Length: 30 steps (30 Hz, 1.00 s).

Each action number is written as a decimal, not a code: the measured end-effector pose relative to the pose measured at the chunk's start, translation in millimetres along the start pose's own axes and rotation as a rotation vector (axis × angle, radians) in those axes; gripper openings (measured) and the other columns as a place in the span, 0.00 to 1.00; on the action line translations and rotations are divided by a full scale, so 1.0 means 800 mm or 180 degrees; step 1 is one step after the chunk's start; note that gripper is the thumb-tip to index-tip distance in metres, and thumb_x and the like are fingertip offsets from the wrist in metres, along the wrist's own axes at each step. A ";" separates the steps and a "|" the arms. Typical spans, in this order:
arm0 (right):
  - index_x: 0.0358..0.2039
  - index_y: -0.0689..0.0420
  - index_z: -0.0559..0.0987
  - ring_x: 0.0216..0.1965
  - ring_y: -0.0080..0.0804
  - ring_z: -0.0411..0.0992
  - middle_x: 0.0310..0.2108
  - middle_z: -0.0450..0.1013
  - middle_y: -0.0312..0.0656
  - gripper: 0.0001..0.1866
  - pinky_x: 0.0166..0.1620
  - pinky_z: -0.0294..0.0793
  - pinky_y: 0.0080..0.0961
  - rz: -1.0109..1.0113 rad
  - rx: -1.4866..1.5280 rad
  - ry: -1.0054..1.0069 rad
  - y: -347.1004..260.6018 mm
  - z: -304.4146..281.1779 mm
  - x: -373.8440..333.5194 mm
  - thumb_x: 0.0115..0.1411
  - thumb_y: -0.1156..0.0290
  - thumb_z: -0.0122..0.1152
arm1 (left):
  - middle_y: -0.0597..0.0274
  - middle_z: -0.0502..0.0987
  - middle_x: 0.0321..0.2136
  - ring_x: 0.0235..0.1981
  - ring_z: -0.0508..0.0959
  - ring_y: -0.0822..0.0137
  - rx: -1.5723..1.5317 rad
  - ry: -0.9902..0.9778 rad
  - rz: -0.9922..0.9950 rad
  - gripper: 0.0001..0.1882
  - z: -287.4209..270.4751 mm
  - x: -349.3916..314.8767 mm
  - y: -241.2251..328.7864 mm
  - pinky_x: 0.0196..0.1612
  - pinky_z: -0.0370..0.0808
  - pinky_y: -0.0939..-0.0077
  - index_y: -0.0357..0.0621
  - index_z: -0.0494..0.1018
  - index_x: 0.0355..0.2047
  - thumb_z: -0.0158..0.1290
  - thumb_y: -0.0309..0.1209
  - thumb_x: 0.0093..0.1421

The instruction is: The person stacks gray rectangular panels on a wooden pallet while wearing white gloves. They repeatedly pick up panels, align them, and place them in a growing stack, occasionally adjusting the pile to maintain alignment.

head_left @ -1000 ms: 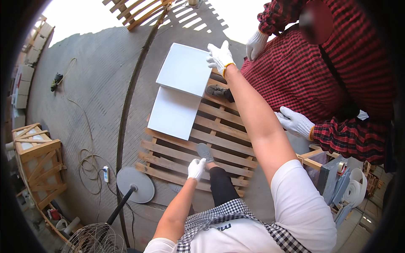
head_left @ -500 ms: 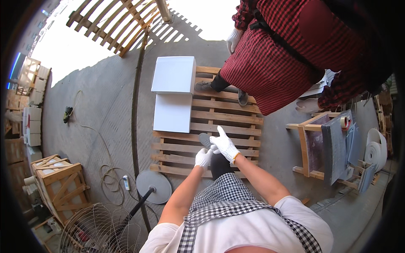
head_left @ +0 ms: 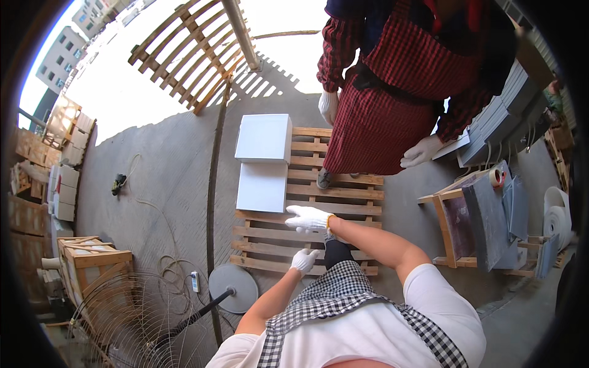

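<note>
My right hand [head_left: 310, 219], in a white knitted glove, reaches left across a wooden pallet [head_left: 343, 193], fingers stretched out and holding nothing. Its fingertips are close to the lower of two white boxes [head_left: 262, 189]; whether they touch it I cannot tell. The other white box [head_left: 264, 138] sits directly behind, and both rest on the pallet's left side. Nearer to my body, my left hand [head_left: 303, 261], gloved alike, hangs over the pallet's front slats with its fingers loosely apart and nothing visible in it.
A co-worker in a red checked apron [head_left: 368, 132] stands at the pallet's far right, gloved hands lowered. At left are a wire-cage fan [head_left: 141, 325], its round base [head_left: 234, 289], a crate [head_left: 101, 264] and a floor cable. A low wooden stand [head_left: 451, 227] with tape is at right.
My hands have come apart: the right has extended toward the lower box, the left dropped back slightly. The co-worker stands more upright. The view has tilted up.
</note>
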State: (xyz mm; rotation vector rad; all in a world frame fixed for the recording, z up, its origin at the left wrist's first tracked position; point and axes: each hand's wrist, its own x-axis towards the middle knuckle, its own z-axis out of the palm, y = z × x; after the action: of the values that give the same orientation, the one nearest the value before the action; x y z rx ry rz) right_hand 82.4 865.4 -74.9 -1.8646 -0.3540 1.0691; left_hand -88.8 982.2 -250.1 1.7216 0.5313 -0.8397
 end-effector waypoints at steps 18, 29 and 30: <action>0.61 0.60 0.72 0.47 0.38 0.79 0.50 0.78 0.51 0.29 0.52 0.76 0.34 -0.0309 0.0395 0.1226 0.077 0.013 -0.201 0.66 0.56 0.56 | 0.59 0.78 0.28 0.22 0.76 0.68 0.0973 -0.0120 0.0348 0.21 0.036 0.015 0.043 0.23 0.74 0.71 0.35 0.76 0.43 0.55 0.44 0.65; 0.42 0.55 0.83 0.30 0.35 0.79 0.30 0.81 0.43 0.18 0.35 0.77 0.33 0.1829 0.1100 0.3371 0.383 0.151 -0.513 0.62 0.57 0.55 | 0.48 0.82 0.31 0.27 0.82 0.58 0.2055 -0.0749 0.0537 0.29 0.122 -0.104 0.081 0.30 0.79 0.64 0.30 0.79 0.40 0.54 0.51 0.63; 0.40 0.54 0.84 0.32 0.39 0.81 0.31 0.82 0.43 0.18 0.39 0.79 0.36 0.1893 0.0672 0.3379 0.409 0.159 -0.521 0.61 0.55 0.55 | 0.47 0.82 0.33 0.29 0.83 0.56 0.2166 -0.0768 0.0629 0.29 0.131 -0.109 0.085 0.32 0.79 0.63 0.31 0.79 0.40 0.54 0.52 0.63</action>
State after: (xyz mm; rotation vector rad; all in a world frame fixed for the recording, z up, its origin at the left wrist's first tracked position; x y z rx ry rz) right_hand -320.8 506.6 -150.9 -2.0947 0.9288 0.3044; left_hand -125.5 867.2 -157.3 2.1920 -0.1138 -1.1443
